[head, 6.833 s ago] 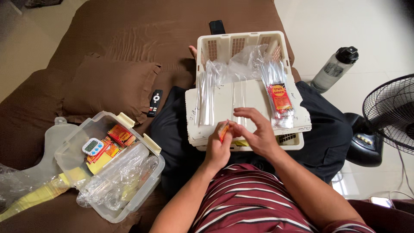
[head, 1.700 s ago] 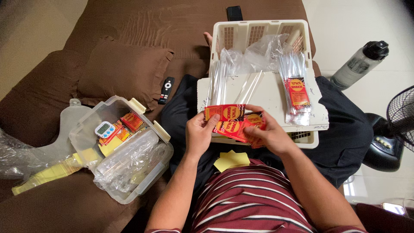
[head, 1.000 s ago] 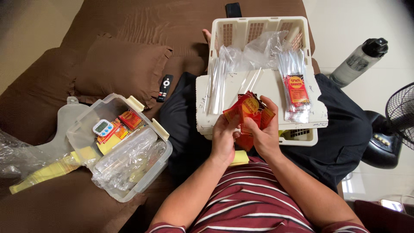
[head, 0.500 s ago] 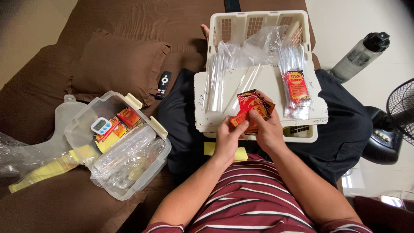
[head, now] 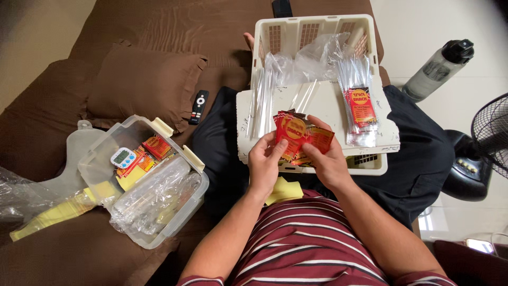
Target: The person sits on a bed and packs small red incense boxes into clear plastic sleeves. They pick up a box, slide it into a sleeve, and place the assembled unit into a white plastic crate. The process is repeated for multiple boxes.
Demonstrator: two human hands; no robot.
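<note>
Both hands fan a stack of red paper labels above the white board on the lap.
Left hand [head: 264, 159] and right hand [head: 324, 159] pinch the labels [head: 296, 135] by their edges; thumbs should slide 1 thin, glossy sheet free without creasing. Crinkly clear sleeves [head: 264, 100] lie just beyond.

Seen from a single head-worn camera looking steeply down over the wearer's striped shirt [head: 312, 249]: both hands close below the lens, a basket [head: 316, 32] on the lap, sofa [head: 159, 32] to the left, floor [head: 423, 21] and fan [head: 489, 135] right.
</note>
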